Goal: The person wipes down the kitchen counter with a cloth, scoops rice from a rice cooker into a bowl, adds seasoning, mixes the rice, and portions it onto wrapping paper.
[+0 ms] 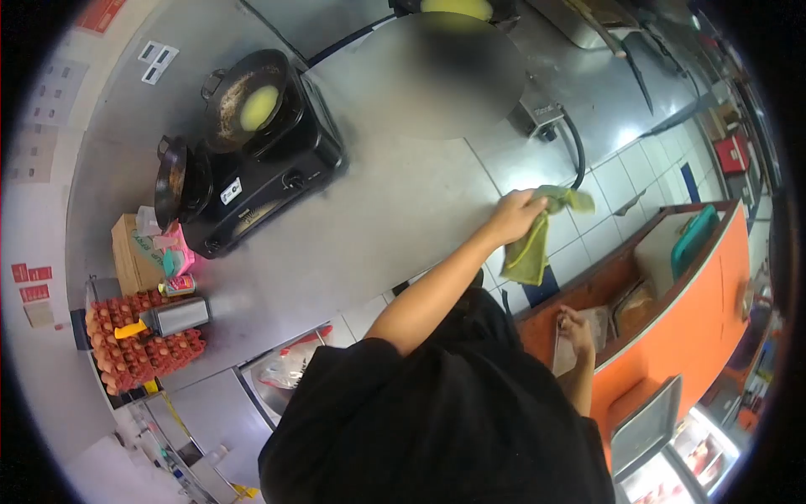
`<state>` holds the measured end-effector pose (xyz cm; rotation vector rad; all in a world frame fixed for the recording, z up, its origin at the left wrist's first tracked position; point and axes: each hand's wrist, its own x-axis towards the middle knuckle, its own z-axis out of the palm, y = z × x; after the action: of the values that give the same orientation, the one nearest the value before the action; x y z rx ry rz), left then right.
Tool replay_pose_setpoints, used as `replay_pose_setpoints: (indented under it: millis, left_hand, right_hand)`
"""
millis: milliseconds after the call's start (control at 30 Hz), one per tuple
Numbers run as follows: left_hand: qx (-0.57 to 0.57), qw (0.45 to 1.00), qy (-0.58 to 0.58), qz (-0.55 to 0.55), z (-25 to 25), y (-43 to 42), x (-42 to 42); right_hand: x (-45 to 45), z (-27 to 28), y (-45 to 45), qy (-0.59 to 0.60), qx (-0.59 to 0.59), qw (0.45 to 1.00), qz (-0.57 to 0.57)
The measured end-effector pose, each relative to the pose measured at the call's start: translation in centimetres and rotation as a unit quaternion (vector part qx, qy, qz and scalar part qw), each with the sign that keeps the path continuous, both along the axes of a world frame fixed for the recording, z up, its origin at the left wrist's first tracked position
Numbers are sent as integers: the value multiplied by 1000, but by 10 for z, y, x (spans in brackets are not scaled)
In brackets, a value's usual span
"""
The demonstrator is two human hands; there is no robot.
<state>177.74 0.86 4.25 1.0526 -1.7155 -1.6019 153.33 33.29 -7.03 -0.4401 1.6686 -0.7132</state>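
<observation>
The left hand (515,217) clutches a green cloth (527,256) near the steel surface (403,197); the right hand (576,331), its grip unclear, is at the orange cabinet (693,336).

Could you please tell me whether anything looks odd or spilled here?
Slightly odd: brown residue mars the wok around its yellow food on the black stove, perhaps scorched. No spill stands out on the visible countertop.

Large grey blur (453,76) over part of the steel counter (395,193)
</observation>
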Motion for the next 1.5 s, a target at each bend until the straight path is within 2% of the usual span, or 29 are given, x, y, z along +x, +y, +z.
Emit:
replay_pose_setpoints:
  millis: [100, 167, 233, 267, 367, 400, 433, 467, 533, 600, 633, 767, 833, 867, 900, 933, 967, 1000, 1067, 1133, 1167, 1233, 1267, 1300, 1333, 1367, 1400, 1467, 1500]
  left_hand:
    - [47, 991, 31, 120, 27, -5, 53]
    - [-12, 970, -87, 226, 62, -4, 99]
    - [-194, 896, -298, 267, 37, 3, 136]
    - [-197, 895, -298, 268, 14, 8, 139]
    - [-331, 703, -609, 163, -73, 16, 138]
    - [-330, 706, -605, 164, -84, 0, 136]
    - [-240, 752, -578, 205, -92, -25, 135]
    - [-168, 766, -570, 245, -92, -59, 134]
    - [-46, 747, -573, 334, -90, -138, 137]
    - [-110, 692, -569, 431, -118, -227, 161]
    - [-63, 709, -560, 424, -112, -272, 170]
    - [-126, 719, -545, 412, -100, -409, 185]
    - [-198, 761, -491, 375, -134, -455, 187]
    - [-219, 801, -471, 299, -132, -446, 171]
    - [-237, 831, -449, 226, -125, -433, 142]
    - [-265, 848, -410, 208, -131, -399, 114]
    - [-323, 821, -454, 125, -118, -354, 86]
    - [-381, 818, -421, 94, -117, -304, 67]
    - [-351, 843, -409, -13, -99, -200, 42]
    - [-343, 848, -393, -92, -57, -121, 52]
    - [-338, 873, -347, -54, -63, -86, 70]
    - [-256, 864, -434, 7, -79, -26, 126]
    - [-230, 802, -549, 52, -80, 2, 150]
    - [-256, 777, -543, 191, -109, 36, 193]
    - [-181, 759, -568, 262, -115, 58, 224]
    - [-113, 716, -549, 416, -100, 66, 223]
    - [-116, 712, -553, 416, -97, 66, 216]
    - [6, 547, -618, 564, -105, 48, 202]
    - [6, 581, -610, 539, -113, 35, 192]
  right_hand:
    - [-26, -17, 30, -33, 69, 994, -74]
    - [-37, -43, 57, -32, 107, 991, -76]
    - [-28, -38, 69, -72, 131, 981, -124]
    - [-26, -56, 84, -104, 143, 973, -146]
    - [-14, -74, 88, -165, 130, 960, -187]
    - [-10, -66, 81, -160, 130, 960, -188]
    - [-4, -41, 65, -123, 144, 970, -151]
    - [-3, -25, 51, -83, 160, 977, -116]
    - [-1, -26, 58, -90, 157, 969, -167]
    - [-11, -25, 57, -94, 143, 961, -217]
    - [-13, -7, 46, -81, 146, 967, -195]
    - [-24, 48, -1, -10, 217, 955, -202]
    - [-47, 51, 0, -42, 196, 962, -187]
    - [-53, 58, 7, -83, 173, 967, -166]
    - [-44, 77, -25, -56, 180, 968, -166]
    - [-51, 70, -31, -63, 188, 968, -155]
    - [-62, 55, -32, -89, 199, 963, -159]
    - [-74, 42, -31, -113, 209, 957, -165]
    - [-99, 20, -29, -137, 199, 953, -181]
    - [-130, 0, -58, -6, 277, 960, -44]
    - [-150, -8, -66, -9, 271, 962, -37]
    - [-190, -31, -70, -49, 185, 980, -60]
    - [-203, -40, -76, -56, 183, 980, -56]
    - [-216, -41, -91, -42, 164, 985, -32]
    - [-228, -36, -103, -28, 147, 989, -8]
    - [-239, -32, -109, -35, 149, 988, -5]
    - [-252, -27, -116, -45, 136, 989, 25]
    - [-278, -33, -124, -57, 116, 990, 56]
    - [-291, -34, -124, -60, 105, 991, 60]
